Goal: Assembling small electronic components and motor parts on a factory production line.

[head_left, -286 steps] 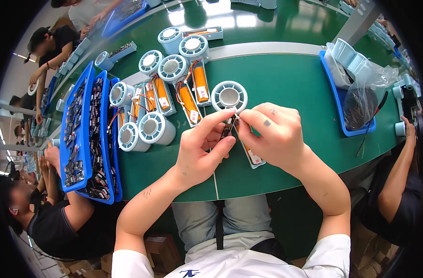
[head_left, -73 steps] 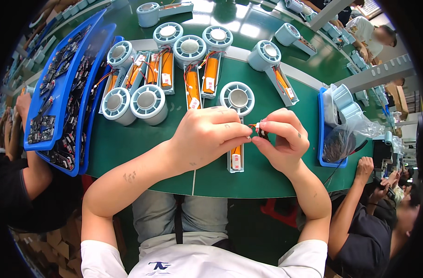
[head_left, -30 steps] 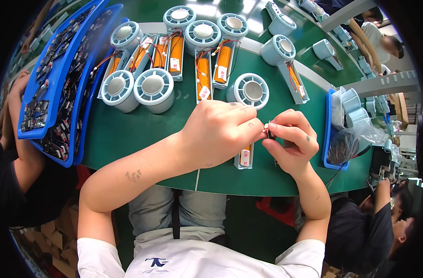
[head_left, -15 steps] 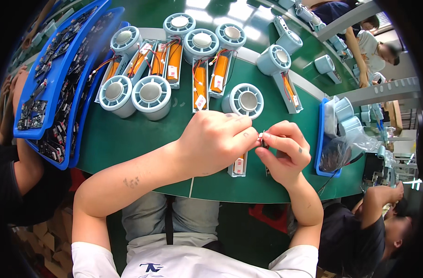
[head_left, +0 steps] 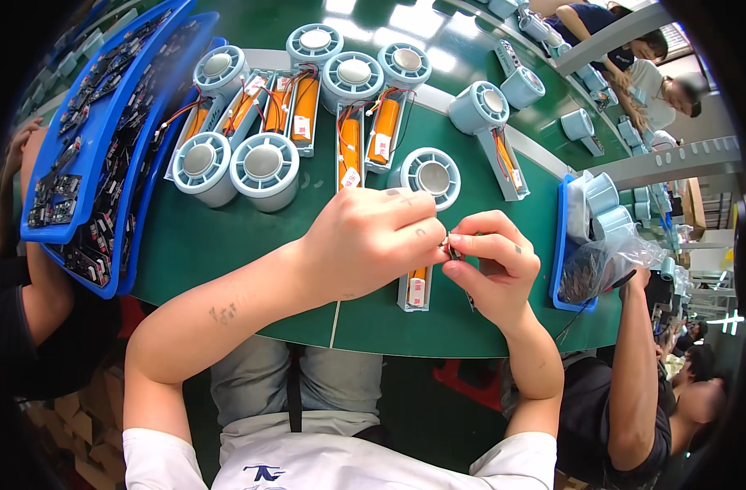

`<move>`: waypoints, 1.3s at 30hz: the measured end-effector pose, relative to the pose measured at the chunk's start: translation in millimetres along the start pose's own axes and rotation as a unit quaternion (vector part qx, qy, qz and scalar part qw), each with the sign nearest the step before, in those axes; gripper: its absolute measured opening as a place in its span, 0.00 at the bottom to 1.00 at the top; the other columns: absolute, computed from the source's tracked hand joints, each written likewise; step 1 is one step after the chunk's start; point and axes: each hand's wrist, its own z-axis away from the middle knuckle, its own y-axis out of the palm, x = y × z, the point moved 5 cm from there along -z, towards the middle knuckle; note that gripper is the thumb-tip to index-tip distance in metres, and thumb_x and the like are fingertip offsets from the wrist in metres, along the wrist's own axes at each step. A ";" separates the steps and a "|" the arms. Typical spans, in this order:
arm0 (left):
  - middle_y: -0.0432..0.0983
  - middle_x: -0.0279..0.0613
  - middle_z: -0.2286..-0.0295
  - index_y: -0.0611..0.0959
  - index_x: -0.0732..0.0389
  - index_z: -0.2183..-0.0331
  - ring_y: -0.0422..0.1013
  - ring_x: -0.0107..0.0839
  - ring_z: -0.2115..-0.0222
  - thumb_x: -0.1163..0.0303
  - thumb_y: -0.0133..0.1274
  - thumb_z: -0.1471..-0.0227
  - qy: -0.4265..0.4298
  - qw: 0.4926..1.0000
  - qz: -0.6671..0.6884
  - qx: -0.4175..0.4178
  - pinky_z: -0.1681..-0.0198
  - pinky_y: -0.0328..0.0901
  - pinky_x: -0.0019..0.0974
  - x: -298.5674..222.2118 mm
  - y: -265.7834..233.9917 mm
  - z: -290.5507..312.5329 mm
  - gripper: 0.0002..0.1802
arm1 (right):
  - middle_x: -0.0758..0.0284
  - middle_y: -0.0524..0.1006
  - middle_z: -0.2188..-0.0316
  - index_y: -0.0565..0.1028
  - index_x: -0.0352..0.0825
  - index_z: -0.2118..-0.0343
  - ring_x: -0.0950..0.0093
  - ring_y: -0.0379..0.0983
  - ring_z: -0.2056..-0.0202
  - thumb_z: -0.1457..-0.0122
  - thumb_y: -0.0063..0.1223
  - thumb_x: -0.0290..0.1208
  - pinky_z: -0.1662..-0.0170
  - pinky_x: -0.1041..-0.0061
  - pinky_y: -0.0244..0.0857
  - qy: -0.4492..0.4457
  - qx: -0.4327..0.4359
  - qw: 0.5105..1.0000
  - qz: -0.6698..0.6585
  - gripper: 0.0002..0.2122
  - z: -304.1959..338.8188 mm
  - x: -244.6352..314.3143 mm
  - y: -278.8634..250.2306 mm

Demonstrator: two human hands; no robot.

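My right hand (head_left: 499, 260) pinches a small dark circuit board (head_left: 455, 255) between thumb and fingertips. Meeting it from the left, my left hand (head_left: 377, 237) is closed, its fingertips at a small pale connector (head_left: 446, 242) against the board; most of its fingers are hidden behind the back of the hand. Below both hands lies a light-blue round housing (head_left: 404, 173) with a grilled silver-centred face. Its handle, partly covered by my left hand, holds an orange battery (head_left: 417, 287) with a white label.
Several similar housings (head_left: 263, 167) with orange batteries and loose wires lie on the green table (head_left: 308, 322). Stacked blue trays (head_left: 83, 220) of circuit boards stand at left. A blue bin (head_left: 562, 245) with housings and plastic bags is at right, where a co-worker's arm (head_left: 630, 359) reaches in.
Both my hands have shifted slightly left, still together at the board. At right, the co-worker's arm has stretched forward to the bin.
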 end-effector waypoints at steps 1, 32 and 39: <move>0.67 0.34 0.78 0.79 0.59 0.74 0.74 0.30 0.77 0.67 0.65 0.57 -0.012 0.999 0.027 -0.014 0.78 0.67 0.35 1.5 -1.3 -0.4 0.11 | 0.63 0.79 0.66 0.82 0.30 0.66 0.74 0.77 0.69 0.55 0.72 0.19 0.67 0.79 0.72 0.008 0.007 1.000 -0.013 0.12 -0.5 -0.5 0.4; 0.72 0.35 0.77 0.84 0.59 0.71 0.73 0.32 0.78 0.74 0.70 0.65 -0.054 0.991 0.096 0.077 0.78 0.66 0.34 7.1 -0.2 -6.5 0.14 | 0.63 0.79 0.64 0.81 0.28 0.65 0.78 0.76 0.67 0.49 0.68 0.17 0.66 0.81 0.71 0.099 0.042 0.979 -0.173 0.09 0.9 -9.5 9.3; 0.71 0.34 0.78 0.82 0.58 0.76 0.73 0.36 0.78 0.68 0.68 0.60 -0.100 0.984 0.105 0.108 0.77 0.67 0.39 8.9 0.3 -8.6 0.10 | 0.62 0.78 0.65 0.81 0.28 0.66 0.77 0.77 0.67 0.49 0.68 0.17 0.66 0.80 0.71 0.061 0.047 0.986 -0.147 0.08 0.5 -6.8 8.1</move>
